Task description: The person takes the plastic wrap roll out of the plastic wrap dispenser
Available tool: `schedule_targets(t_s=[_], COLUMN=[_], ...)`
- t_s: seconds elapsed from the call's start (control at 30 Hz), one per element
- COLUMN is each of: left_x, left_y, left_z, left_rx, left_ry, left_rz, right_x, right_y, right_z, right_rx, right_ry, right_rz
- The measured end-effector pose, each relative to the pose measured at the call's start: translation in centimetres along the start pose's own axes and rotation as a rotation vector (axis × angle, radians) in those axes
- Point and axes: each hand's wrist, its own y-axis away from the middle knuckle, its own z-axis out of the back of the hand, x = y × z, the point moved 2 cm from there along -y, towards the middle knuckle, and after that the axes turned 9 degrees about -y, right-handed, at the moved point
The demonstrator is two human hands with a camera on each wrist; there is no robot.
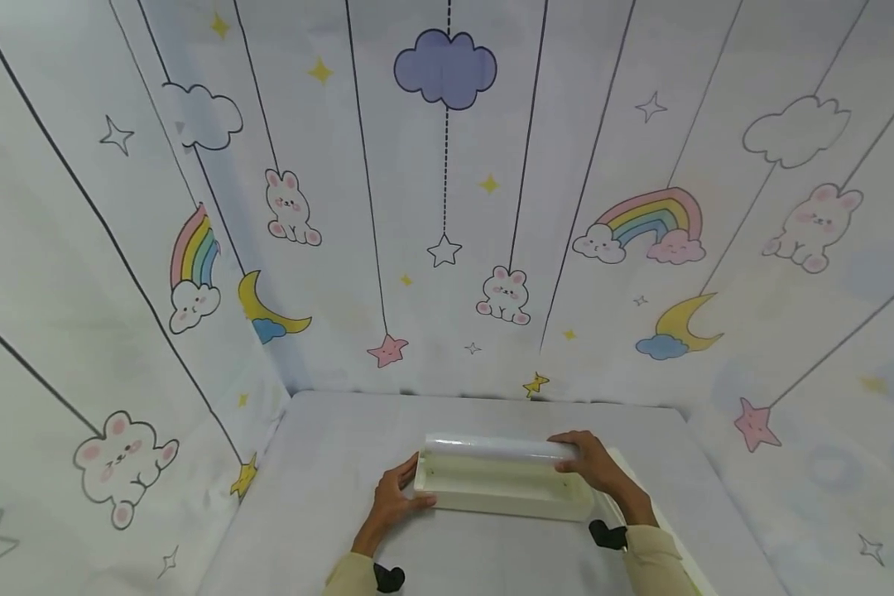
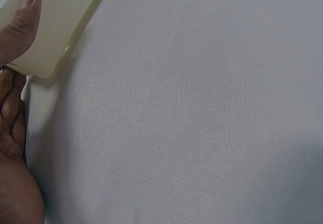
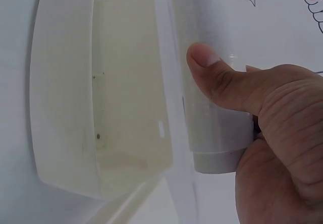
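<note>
A: Nearest first.
B: Two light sleeves [image 1: 652, 559] at the near side of the bench [image 1: 320, 472], forearms reaching forward.

A: State of the left fingers?
B: Left hand [image 1: 393, 499] grips the left end of a long cream tray [image 1: 507, 504]; thumb flat on its near face, the others bent round the end.

A: Tray?
B: Open side showing, long axis left to right. Small dark specks inside, per the right wrist view.

A: And the right hand [image 1: 594, 465]?
B: Closed round the right end of a shiny pale roll [image 1: 484, 448], thumb on the near side. The roll's end stub protrudes below the grip in the wrist view.

A: Key relation?
B: My judgement: roll against tray. The roll lies along the tray's far side, nearly parallel. Right hand has it; left is nearer its free left end but on the tray. Contact between the two: cannot tell.

A: Anything beside?
B: A pale strip [image 1: 693, 571] past the right forearm, partly hidden, identity unclear.

A: Farthest?
B: White backdrop [image 1: 462, 215] printed with rabbits, clouds and stars.
</note>
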Motion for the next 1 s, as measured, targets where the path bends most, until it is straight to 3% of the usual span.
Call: schedule_targets(t_s=[0.33, 0.53, 0.77, 1.0], left_x=[-0.1, -0.1, 0.1, 0.3], left_y=[-0.2, -0.1, -0.4, -0.3], left_z=[0.0, 0.2, 0.1, 0.0], left_rx=[-0.008, 0.001, -0.002, 0.013], left_ry=[-0.01, 0.01, 0.006, 0.057], left_rz=[-0.008, 0.037, 0.004, 0.058], right_x=[0.5, 0.5, 0.0, 0.1], right_y=[-0.5, -1.0, -1.2, -1.4], right_z=[-0.6, -0.9, -1.1, -1.1], right_rx=[-0.017, -0.026, -0.051, -0.044], right_ry=[-0.033, -0.033, -0.022, -0.036], right_rz=[-0.067, -0.054, -0.021, -0.01])
